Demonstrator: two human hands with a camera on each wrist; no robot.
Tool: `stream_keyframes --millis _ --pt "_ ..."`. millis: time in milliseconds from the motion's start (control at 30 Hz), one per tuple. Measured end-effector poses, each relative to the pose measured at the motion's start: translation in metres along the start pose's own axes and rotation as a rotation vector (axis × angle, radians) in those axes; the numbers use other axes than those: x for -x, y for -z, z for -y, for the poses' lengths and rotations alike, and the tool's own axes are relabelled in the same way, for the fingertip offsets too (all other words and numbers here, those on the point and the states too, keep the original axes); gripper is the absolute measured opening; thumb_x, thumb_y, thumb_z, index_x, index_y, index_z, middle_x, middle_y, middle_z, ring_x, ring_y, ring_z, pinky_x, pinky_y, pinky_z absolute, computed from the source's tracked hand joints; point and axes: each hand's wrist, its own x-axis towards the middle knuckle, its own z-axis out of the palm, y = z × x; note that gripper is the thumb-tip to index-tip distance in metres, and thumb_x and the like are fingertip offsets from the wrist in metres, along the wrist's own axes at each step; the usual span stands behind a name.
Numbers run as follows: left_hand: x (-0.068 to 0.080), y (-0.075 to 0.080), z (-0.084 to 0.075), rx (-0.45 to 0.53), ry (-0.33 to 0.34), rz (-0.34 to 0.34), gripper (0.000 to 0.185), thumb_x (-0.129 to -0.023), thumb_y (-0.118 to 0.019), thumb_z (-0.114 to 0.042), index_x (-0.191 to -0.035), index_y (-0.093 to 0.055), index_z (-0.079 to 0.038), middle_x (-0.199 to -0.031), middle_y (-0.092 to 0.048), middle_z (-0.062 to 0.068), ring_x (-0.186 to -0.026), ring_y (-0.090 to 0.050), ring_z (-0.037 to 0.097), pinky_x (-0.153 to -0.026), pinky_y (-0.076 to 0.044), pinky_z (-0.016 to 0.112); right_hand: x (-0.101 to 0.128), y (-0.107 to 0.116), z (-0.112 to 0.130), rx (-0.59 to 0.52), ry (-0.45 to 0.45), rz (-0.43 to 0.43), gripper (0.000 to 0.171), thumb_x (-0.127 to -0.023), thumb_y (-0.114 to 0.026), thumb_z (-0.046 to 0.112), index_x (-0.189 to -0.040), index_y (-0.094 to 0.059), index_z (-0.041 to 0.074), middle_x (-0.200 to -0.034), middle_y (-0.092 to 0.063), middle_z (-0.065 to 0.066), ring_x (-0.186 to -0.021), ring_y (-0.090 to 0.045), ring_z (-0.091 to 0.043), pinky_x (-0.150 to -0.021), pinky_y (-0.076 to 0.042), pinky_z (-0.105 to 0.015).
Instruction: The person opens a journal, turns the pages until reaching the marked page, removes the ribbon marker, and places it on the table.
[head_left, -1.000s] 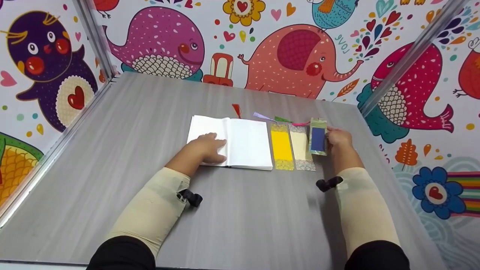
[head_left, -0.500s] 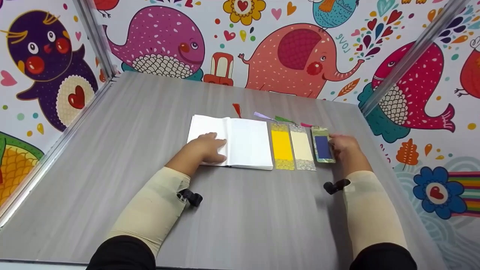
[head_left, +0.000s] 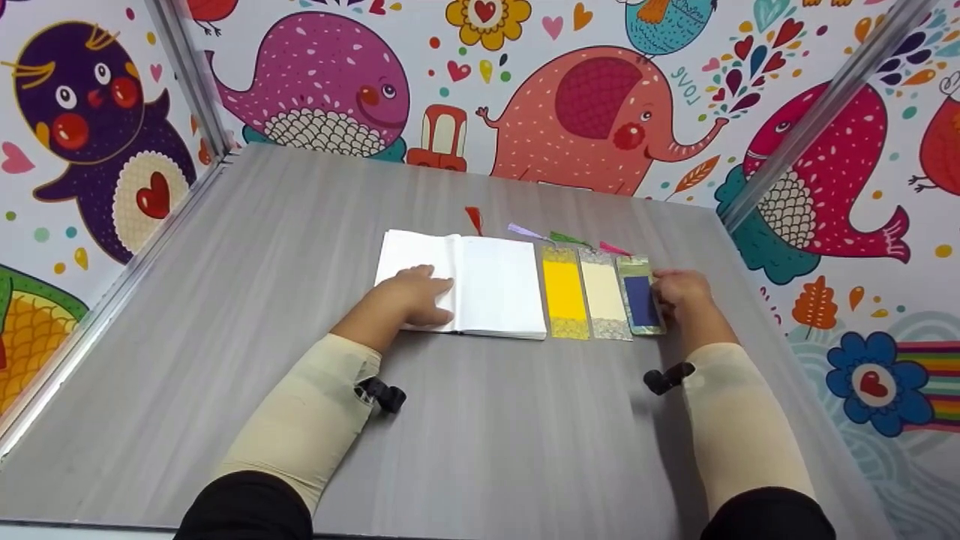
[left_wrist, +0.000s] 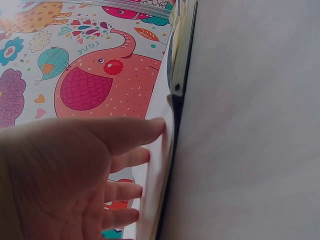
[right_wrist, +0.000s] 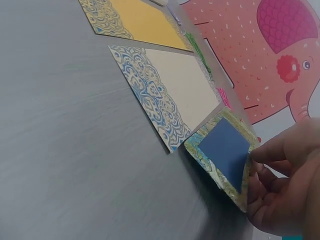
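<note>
An open book [head_left: 501, 289] with blank white pages lies flat on the table. My left hand [head_left: 420, 296] rests on its left page, fingers extended; the left wrist view shows thumb and fingertips touching the page beside the spine. To the book's right, a yellow bookmark [head_left: 565, 292] and a cream bookmark [head_left: 603, 292] lie side by side. Rightmost is a blue bookmark [head_left: 640, 302] with a green patterned border. My right hand [head_left: 682, 291] pinches its right edge. In the right wrist view this bookmark [right_wrist: 227, 150] tilts above the table, its near left corner close to the cream one.
Tassels in red [head_left: 473, 219], lilac [head_left: 527, 232], green [head_left: 568, 238] and pink [head_left: 615, 248] lie behind the book and bookmarks. The grey table [head_left: 480, 435] meets a cartoon-printed wall [head_left: 585, 120] at the back and sides.
The right hand has brought the blue bookmark nearer the front of the table, then slightly left beside the cream one. The left hand has stayed on the page.
</note>
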Motion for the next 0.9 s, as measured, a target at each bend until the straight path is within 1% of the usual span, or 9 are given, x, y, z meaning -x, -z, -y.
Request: stream_keyframes --millis 133,233,300,433,500,633,700,767,900 --pt "-0.001 0.000 0.001 0.005 0.001 0.005 0.076 -0.100 -0.066 -0.045 -0.167 -0.041 -0.020 -0.178 -0.022 0.021 -0.167 -0.019 0.042 -0.136 -0.020 0.056 0.004 -0.003 0.004 -0.020 0.009 -0.030 0.053 -0.107 -0.057 0.014 -0.160 -0.050 0.014 -0.151 -0.053 -0.013 -0.121 -0.055 -0.029 -0.086 -0.053 -0.033" --pt "0.000 0.000 0.001 0.015 0.008 0.008 0.076 -0.100 -0.066 -0.044 -0.167 -0.040 -0.021 -0.178 -0.022 0.021 -0.167 -0.019 0.042 -0.135 -0.021 0.056 0.008 -0.008 0.007 -0.034 0.030 -0.050 0.058 -0.103 -0.060 0.013 -0.159 -0.051 0.016 -0.148 -0.053 -0.013 -0.118 -0.056 -0.028 -0.079 -0.053 -0.031" --pt "0.000 0.001 0.001 0.020 0.013 0.009 0.076 -0.100 -0.066 -0.044 -0.167 -0.040 -0.021 -0.178 -0.022 0.020 -0.167 -0.019 0.042 -0.135 -0.021 0.057 0.011 -0.012 0.009 -0.037 0.052 -0.052 0.057 -0.102 -0.060 0.015 -0.159 -0.052 0.015 -0.146 -0.054 -0.013 -0.115 -0.056 -0.028 -0.078 -0.052 -0.031" --pt "0.001 0.001 0.000 0.021 0.017 0.008 0.076 -0.100 -0.066 -0.045 -0.167 -0.040 -0.021 -0.178 -0.022 0.020 -0.167 -0.019 0.042 -0.135 -0.021 0.057 0.020 -0.021 0.014 -0.036 0.106 -0.045 0.051 -0.107 -0.058 0.024 -0.157 -0.055 0.014 -0.144 -0.057 -0.015 -0.114 -0.056 -0.028 -0.085 -0.050 -0.033" --pt "0.001 0.001 0.000 0.017 0.017 0.008 0.076 -0.100 -0.066 -0.045 -0.167 -0.040 -0.021 -0.178 -0.023 0.020 -0.167 -0.019 0.043 -0.135 -0.022 0.058 0.025 -0.027 0.016 -0.032 0.144 -0.044 0.049 -0.108 -0.059 0.026 -0.155 -0.057 0.012 -0.143 -0.059 -0.017 -0.112 -0.056 -0.028 -0.088 -0.050 -0.034" --pt "0.001 0.001 -0.001 0.009 0.009 0.008 0.076 -0.100 -0.066 -0.045 -0.167 -0.040 -0.021 -0.178 -0.023 0.021 -0.166 -0.020 0.043 -0.135 -0.022 0.058 0.036 -0.042 0.020 -0.057 0.233 -0.040 0.048 -0.106 -0.060 0.024 -0.151 -0.061 0.008 -0.139 -0.063 -0.019 -0.106 -0.061 -0.027 -0.084 -0.055 -0.034" --pt "0.001 0.001 0.000 0.010 0.007 0.007 0.076 -0.100 -0.066 -0.045 -0.167 -0.041 -0.021 -0.178 -0.023 0.021 -0.166 -0.020 0.044 -0.135 -0.023 0.058 0.042 -0.050 0.023 -0.061 0.261 -0.037 0.048 -0.105 -0.061 0.025 -0.151 -0.061 0.009 -0.138 -0.064 -0.019 -0.105 -0.063 -0.028 -0.083 -0.057 -0.034" --pt "0.000 0.001 0.000 0.010 0.004 0.007 0.076 -0.100 -0.066 -0.045 -0.167 -0.041 -0.021 -0.178 -0.023 0.021 -0.166 -0.020 0.044 -0.135 -0.023 0.058 0.049 -0.058 0.028 -0.068 0.257 -0.033 0.048 -0.105 -0.061 0.028 -0.151 -0.062 0.012 -0.140 -0.065 -0.015 -0.109 -0.063 -0.028 -0.089 -0.058 -0.034" --pt "0.000 0.001 0.001 0.016 0.011 0.008 0.076 -0.100 -0.067 -0.046 -0.167 -0.040 -0.022 -0.178 -0.022 0.020 -0.167 -0.019 0.043 -0.135 -0.022 0.058 0.064 -0.074 0.041 -0.091 0.247 -0.006 0.047 -0.107 -0.062 0.031 -0.153 -0.061 0.018 -0.148 -0.064 -0.009 -0.125 -0.062 -0.031 -0.107 -0.056 -0.042"
